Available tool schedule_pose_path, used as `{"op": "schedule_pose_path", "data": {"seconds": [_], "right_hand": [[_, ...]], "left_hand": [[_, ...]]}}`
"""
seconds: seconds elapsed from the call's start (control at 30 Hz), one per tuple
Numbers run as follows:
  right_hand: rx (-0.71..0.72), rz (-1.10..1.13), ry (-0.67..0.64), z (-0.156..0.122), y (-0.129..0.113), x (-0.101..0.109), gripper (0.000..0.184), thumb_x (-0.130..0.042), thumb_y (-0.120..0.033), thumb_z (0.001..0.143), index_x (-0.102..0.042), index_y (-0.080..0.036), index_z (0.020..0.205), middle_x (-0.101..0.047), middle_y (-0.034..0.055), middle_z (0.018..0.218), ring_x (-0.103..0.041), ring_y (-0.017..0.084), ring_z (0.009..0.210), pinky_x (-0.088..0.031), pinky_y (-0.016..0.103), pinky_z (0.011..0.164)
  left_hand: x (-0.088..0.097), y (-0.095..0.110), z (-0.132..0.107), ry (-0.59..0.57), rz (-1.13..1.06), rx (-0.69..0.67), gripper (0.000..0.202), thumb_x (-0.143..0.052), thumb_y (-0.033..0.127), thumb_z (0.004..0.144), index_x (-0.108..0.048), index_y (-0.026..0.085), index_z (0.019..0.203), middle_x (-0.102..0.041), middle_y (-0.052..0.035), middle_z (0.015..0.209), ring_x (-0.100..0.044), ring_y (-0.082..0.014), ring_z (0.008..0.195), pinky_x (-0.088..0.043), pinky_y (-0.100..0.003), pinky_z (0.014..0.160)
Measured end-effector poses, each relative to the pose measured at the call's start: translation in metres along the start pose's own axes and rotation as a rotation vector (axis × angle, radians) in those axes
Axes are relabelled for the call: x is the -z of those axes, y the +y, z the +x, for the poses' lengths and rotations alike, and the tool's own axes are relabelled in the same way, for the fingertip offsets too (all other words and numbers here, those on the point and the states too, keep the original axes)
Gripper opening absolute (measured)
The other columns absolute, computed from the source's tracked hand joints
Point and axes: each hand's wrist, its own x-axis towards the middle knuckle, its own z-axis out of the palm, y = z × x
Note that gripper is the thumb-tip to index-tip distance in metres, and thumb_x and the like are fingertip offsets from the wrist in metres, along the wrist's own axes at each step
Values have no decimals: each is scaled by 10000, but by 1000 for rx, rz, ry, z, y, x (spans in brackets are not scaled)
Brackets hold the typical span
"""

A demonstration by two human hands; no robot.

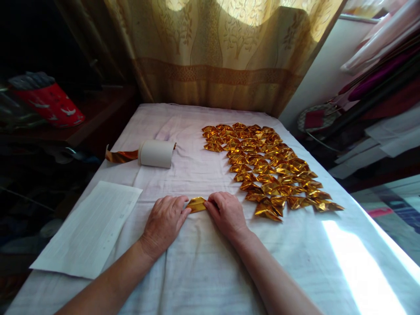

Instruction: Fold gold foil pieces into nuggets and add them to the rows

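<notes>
A small piece of folded gold foil paper lies flat and low over the cloth, stretched between my two hands. My left hand pinches its left end between thumb and fingers. At its right end, my right hand grips the foil with thumb and bent fingers. The finger ends partly cover both tips of the piece. To the right of my hands, several folded gold foil ingots sit in close rows.
A white cloth covers the table. A printed paper sheet lies at left, below a white cardboard tube with gold foil sticking out. A red container stands far left. A gold curtain hangs behind.
</notes>
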Motion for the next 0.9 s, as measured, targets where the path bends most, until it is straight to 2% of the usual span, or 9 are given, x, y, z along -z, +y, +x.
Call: {"op": "schedule_pose_path", "data": {"seconds": [0.27,0.37,0.43,0.53,0.6,0.67,0.9], "right_hand": [[15,-25,-18,0,-3,-1,146,-551,-247,952,-683,-212,899,-679,45,860,-612,186,816,-396,286,737],[54,-53,-1,-3,-5,-2,226,-487,-241,980,-696,-222,1062,-707,75,1064,-618,212,978,-421,320,838],[127,-86,-20,-5,-10,-2,317,-463,-276,990,-632,-227,1253,-636,83,1308,-533,251,1220,-380,384,993],[232,-123,-156,-9,-17,-1,492,-450,-384,991,-467,-194,1444,-428,72,1528,-297,276,1443,-195,483,1168],[237,-136,-253,-10,-20,0,558,-428,-433,993,-399,-180,1489,-358,67,1565,-238,271,1474,-123,512,1198],[204,-146,-310,-11,-20,3,578,-400,-458,1000,-363,-186,1509,-322,62,1579,-210,269,1486,-105,528,1205],[82,-202,-342,-22,-3,15,569,-386,-475,1005,-348,-229,1517,-286,51,1586,-179,288,1494,-129,563,1198]], "left_hand": [[0,-1,1,-78,-26,17,149,-559,256,949,-650,254,1067,-641,-10,881,-559,-192,816,-392,-331,742],[0,-1,2,-85,-28,28,143,-572,259,943,-668,253,1049,-640,-12,900,-554,-187,821,-391,-331,749],[0,0,2,-86,-18,32,135,-579,262,939,-677,253,1031,-642,-14,904,-553,-189,827,-389,-333,752],[1,2,2,-80,5,28,146,-565,260,946,-684,254,1029,-648,-20,916,-556,-190,838,-388,-335,762],[2,4,1,-75,26,17,153,-558,259,950,-688,254,1029,-655,-22,925,-559,-190,844,-387,-333,763],[4,5,1,-77,55,5,153,-561,264,951,-692,260,1029,-663,-16,914,-557,-189,828,-383,-328,743],[6,5,0,-74,120,-25,166,-559,241,950,-698,277,1033,-678,-7,884,-567,-179,794,-386,-319,693]]}}
